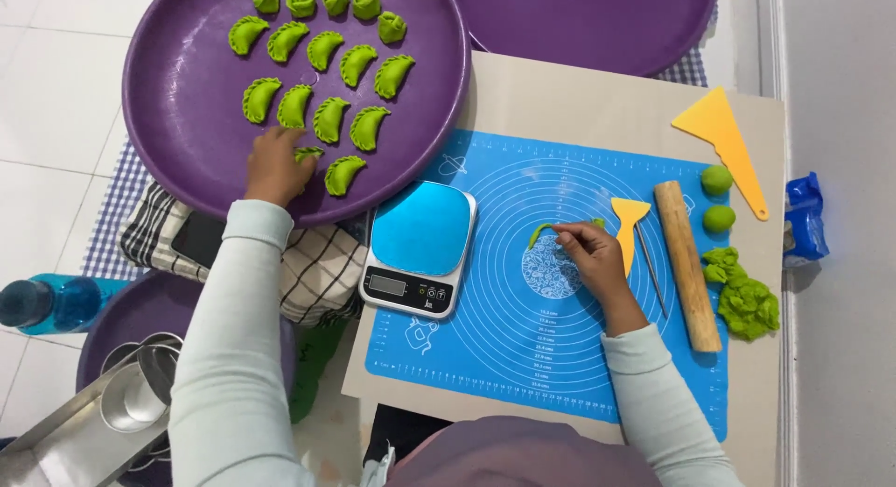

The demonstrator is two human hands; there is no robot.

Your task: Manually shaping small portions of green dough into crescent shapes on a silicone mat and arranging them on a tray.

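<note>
Purple tray [187, 160], bright green dumplings [329, 119] on it. Blue mat [485, 356] with white circle lines, on beige board [579, 99]. Scale [417, 249] white with blue top. Yellow scraper [723, 137] at board's far right corner, small yellow tool [627, 227], tan wooden rolling pin [687, 263], green dough [747, 300] along right edge. Black-white checked cloth [313, 277] below tray. Pale mint sleeves [229, 356].
</note>
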